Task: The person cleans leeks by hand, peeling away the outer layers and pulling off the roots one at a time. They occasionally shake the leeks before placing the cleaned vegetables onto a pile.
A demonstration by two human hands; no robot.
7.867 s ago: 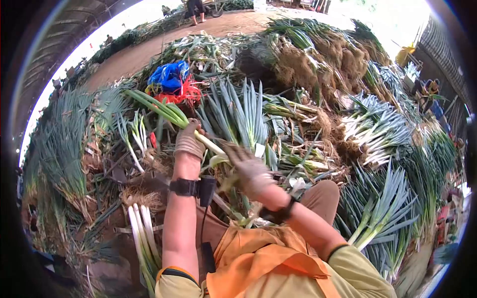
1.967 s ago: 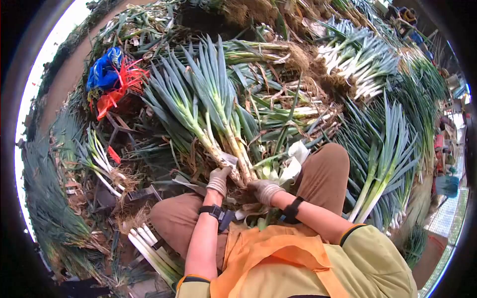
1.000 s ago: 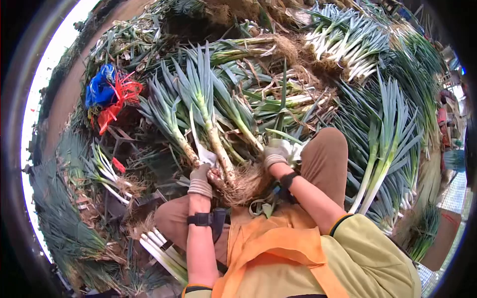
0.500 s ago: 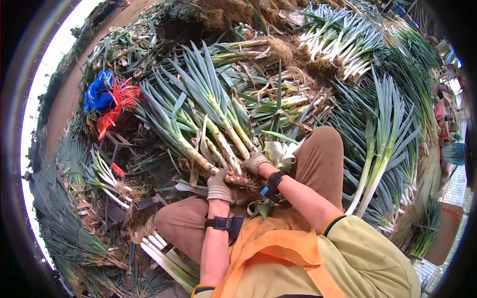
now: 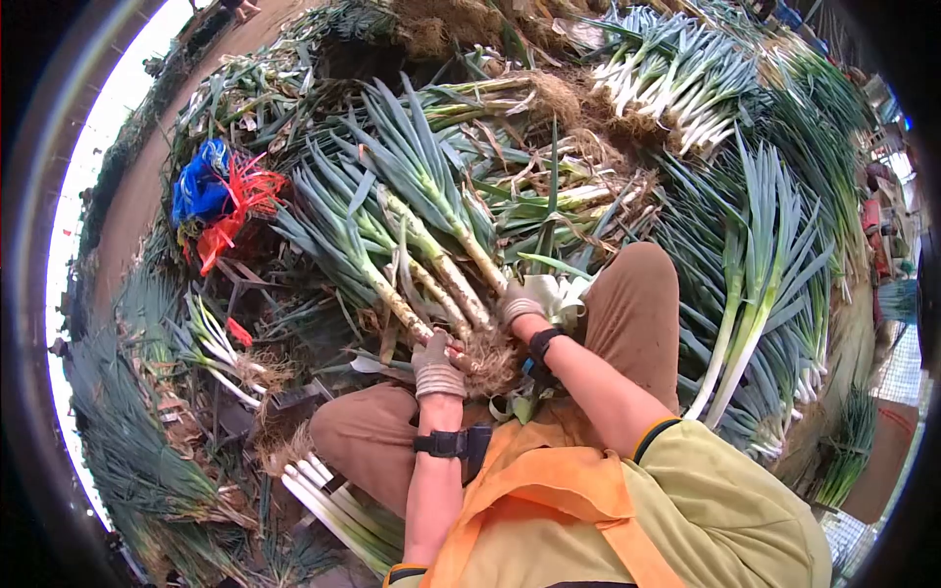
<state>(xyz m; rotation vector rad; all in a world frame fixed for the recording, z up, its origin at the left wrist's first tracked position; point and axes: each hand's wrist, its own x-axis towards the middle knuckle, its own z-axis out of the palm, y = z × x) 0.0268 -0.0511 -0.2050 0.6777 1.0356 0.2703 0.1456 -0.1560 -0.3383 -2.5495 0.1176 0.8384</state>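
Note:
A bunch of several untrimmed leeks [image 5: 431, 250] lies in front of me, green tops pointing away and soil-stained shanks towards my lap. My left hand [image 5: 436, 367], in a pale knit glove, closes round the root end of the leftmost leek. My right hand [image 5: 520, 300], gloved too, is closed round the lower shank of the rightmost one. Shaggy roots [image 5: 490, 363] hang between both hands. My fingertips are partly hidden by the stalks. Beside my right knee lie peeled white scraps [image 5: 559, 297].
Cleaned leeks [image 5: 750, 284] lie on the pile at my right, with a white-stemmed stack [image 5: 676, 83] farther back. Trimmed leeks [image 5: 323, 510] rest by my left knee. Red strips [image 5: 245, 196] and blue plastic [image 5: 201, 184] sit at the left. Leaf litter surrounds me.
The leeks' lower ends have spread slightly apart, and more of the roots shows between my hands. Both hands keep their hold and have shifted only a little.

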